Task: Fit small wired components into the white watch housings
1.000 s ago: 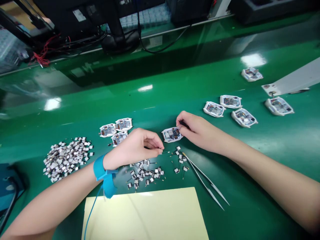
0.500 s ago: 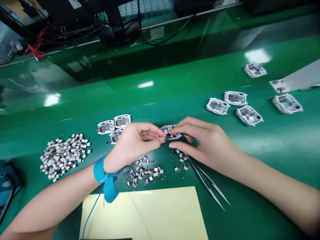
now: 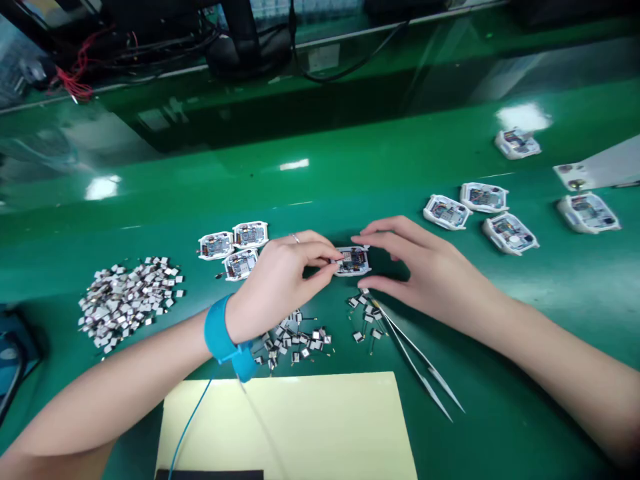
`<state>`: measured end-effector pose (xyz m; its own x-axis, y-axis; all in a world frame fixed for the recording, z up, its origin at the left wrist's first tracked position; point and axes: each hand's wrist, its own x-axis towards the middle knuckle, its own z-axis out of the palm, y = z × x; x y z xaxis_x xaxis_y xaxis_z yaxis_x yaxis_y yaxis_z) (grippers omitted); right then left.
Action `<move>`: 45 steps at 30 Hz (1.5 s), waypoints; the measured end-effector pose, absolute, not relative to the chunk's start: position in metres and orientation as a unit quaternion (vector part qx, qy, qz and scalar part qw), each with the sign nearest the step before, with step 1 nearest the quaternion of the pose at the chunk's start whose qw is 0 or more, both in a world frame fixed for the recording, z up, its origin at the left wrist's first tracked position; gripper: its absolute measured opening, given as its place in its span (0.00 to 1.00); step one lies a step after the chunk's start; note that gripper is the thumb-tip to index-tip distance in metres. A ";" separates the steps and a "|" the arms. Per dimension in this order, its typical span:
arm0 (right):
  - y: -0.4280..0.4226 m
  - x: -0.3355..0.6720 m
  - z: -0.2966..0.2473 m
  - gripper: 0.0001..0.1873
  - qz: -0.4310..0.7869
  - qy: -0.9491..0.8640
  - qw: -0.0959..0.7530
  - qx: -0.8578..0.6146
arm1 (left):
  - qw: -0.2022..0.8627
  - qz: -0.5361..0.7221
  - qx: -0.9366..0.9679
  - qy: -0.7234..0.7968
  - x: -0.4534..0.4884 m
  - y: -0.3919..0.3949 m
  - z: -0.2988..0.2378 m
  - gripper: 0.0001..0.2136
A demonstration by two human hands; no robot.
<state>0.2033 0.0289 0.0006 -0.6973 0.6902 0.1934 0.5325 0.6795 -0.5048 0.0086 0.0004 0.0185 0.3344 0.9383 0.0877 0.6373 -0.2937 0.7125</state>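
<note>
Head view: left hand closed in a pinch on the edge of a white-framed circuit module, pinning it at twelve o'clock. Right hand open, curved just beside it, as if guarding it. Tweezers lie at five o'clock, within reach.

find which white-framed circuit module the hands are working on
It's the white-framed circuit module alone between the hands: the left hand reaches onto its left edge, and the right hand curves close by. The other modules lie away from both hands, in groups to either side.
</note>
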 end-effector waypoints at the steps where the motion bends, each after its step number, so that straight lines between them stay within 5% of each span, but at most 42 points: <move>1: 0.033 0.204 -0.001 0.20 0.213 -0.898 0.183 -0.339 | 0.239 0.248 0.797 0.497 0.011 0.001 0.016 0.06; 6: 0.040 0.203 -0.011 0.21 0.249 -0.888 0.199 -0.330 | 0.081 0.203 0.874 0.433 0.019 0.005 0.006 0.06; 19: 0.040 0.204 -0.017 0.18 0.243 -0.872 0.242 -0.350 | -0.024 0.157 0.905 0.395 0.021 0.003 0.002 0.07; 45: 0.038 0.205 -0.014 0.13 0.265 -0.871 0.228 -0.347 | -0.033 0.149 0.902 0.403 0.025 0.001 0.003 0.07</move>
<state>0.2053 0.0379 -0.0141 -0.6556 0.7244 0.2134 0.4831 0.6195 -0.6187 0.0255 0.0012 0.0030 0.6309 0.7173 0.2958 0.7371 -0.6731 0.0600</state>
